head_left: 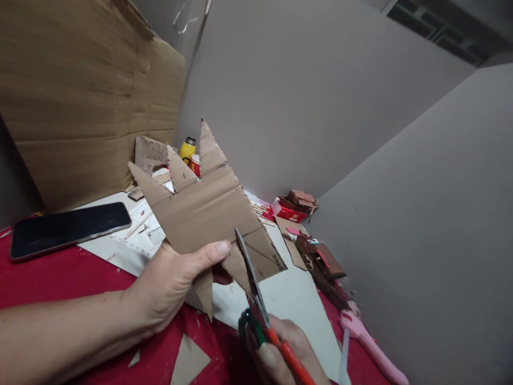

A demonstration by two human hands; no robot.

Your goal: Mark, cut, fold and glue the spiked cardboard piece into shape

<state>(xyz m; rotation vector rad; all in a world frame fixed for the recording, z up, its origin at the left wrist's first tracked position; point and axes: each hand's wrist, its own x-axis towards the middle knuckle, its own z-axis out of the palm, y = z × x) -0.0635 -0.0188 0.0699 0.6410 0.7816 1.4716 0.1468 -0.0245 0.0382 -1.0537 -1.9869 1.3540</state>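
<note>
My left hand (172,272) grips a brown cardboard cutout (204,214) by its lower edge, thumb on the near face. Three pointed spikes rise along the cutout's upper side, and more points hang below. My right hand (288,347) holds scissors (256,286) with orange on the handle; a green part also shows by the fingers. The scissor blades lie at the cardboard's lower right part, the tip beside a drawn pencil line. Part of the handles is hidden by my right hand.
A black phone (70,230) lies at left on the red cloth (44,283). White board (288,299) extends under the work. A pink-handled tool (372,345) and a brown pouch-like item (328,259) lie at right. Cardboard scraps (190,361) lie in front; a large cardboard sheet (88,96) stands behind.
</note>
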